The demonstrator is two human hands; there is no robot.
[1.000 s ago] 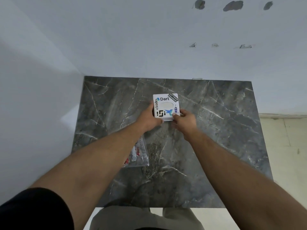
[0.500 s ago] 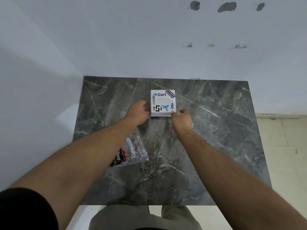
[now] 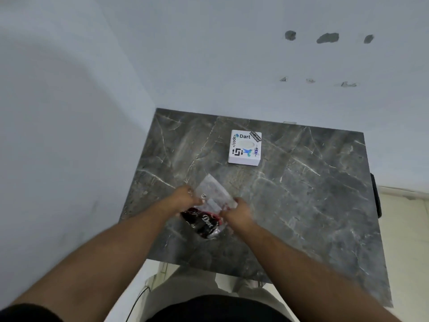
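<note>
**A:** Start at the left. What is the left hand (image 3: pixel 185 198) doing?

**B:** Its fingers are curled and pinch the left edge of the clear plastic bag (image 3: pixel 213 194), which sits over the front-left part of the counter (image 3: pixel 313 194).

**A:** Why hold it by the edge?

**B:** I'd judge the two sides are being drawn apart to open the mouth. The film is thin, crinkled and glossy, so it needs a pinch on each side.

**A:** What's inside?

**B:** Dark sachets (image 3: pixel 204 225), black and red with white script, soft and shiny. They are bunched at the bag's near end. I can't tell whether that end rests on the stone.

**A:** And the right hand (image 3: pixel 239 211)?

**B:** It is clenched on the bag's right edge, opposite the other hand.

**A:** Anything further right?

**B:** A white box (image 3: pixel 245 147) lies flat beyond the hands, well apart from the bag and probably set out of the way. It is square with rounded corners and covered in stickers. The counter is grey marble-look stone, veined and smooth.
</note>
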